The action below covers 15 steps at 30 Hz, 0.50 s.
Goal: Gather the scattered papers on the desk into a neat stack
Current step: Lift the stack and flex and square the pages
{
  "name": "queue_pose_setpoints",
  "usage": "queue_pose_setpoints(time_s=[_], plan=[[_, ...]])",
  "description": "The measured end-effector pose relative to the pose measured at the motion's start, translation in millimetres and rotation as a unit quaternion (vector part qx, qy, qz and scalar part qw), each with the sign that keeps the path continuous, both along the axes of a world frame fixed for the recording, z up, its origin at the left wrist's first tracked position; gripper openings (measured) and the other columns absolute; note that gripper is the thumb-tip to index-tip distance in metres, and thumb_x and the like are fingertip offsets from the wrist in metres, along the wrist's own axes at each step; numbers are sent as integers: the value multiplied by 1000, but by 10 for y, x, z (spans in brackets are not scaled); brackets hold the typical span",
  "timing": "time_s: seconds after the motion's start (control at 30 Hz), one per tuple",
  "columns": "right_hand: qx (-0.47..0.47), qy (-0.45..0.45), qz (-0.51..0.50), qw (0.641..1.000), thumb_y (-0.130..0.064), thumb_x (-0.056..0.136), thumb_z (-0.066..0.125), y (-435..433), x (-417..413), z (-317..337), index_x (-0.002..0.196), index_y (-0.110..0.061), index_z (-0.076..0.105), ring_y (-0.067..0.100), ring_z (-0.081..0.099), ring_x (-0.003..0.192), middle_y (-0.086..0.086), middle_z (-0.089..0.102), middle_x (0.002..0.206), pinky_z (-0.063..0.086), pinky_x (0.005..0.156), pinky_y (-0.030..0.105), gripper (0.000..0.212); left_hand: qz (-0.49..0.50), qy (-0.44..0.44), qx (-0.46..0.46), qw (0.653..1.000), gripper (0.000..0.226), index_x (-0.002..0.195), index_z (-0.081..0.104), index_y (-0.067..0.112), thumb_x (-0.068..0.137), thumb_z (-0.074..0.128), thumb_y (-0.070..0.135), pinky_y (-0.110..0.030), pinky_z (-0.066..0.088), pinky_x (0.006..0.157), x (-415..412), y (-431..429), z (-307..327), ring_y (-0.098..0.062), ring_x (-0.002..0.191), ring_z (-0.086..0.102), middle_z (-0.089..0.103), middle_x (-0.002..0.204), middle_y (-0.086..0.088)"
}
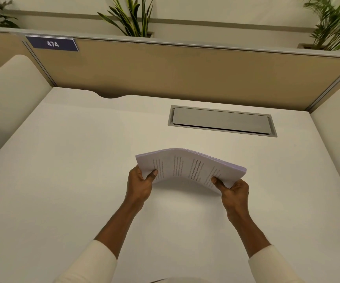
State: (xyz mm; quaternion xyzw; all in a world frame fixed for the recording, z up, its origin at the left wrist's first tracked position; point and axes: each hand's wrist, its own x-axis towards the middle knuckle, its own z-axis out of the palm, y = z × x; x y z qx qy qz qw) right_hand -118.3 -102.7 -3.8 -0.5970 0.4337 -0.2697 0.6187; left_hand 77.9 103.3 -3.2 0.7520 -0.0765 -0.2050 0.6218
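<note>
A stack of printed white papers (187, 167) is held above the middle of the white desk (73, 160). The sheets bow upward in the middle and their edges line up. My left hand (140, 184) grips the stack's left end, thumb on top. At the right end my right hand (233, 190) grips it the same way. No loose sheets show on the desk surface.
A grey cable hatch (222, 121) is set into the desk behind the papers. A tan partition (185, 72) with a blue "474" label (52, 43) closes the back. Cream side panels flank the desk; plants (132, 17) stand behind the partition.
</note>
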Motion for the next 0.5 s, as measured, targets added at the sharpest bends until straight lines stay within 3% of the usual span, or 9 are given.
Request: queue_pose_setpoints(time_s=[0.23,0.37,0.5], plan=[[0,-2,-7,1000,-6,86,89,-3,15,-47,99,-32,78,-5,78,86,-24,83,92,58,82,24,31,11,-2,4,1000,33,121,71,30,100,75,4,-10,59,78,8,-8,-13,3,103,74,80,100,30],[2,-1,-5,1000,-6,85,89,5,21,-63,100,-33,78,-6,77,85,-25,83,90,58,83,26,33,12,3,12,1000,31,125,70,24,101,75,5,-23,58,88,-22,-16,-24,-8,107,73,77,110,19],[-2,3,-1,1000,-6,84,90,-15,37,-78,96,-34,79,-3,78,86,-23,84,92,58,83,26,31,25,-6,19,999,34,133,70,16,101,74,6,-9,57,77,-9,-8,-46,-17,110,73,79,113,11]])
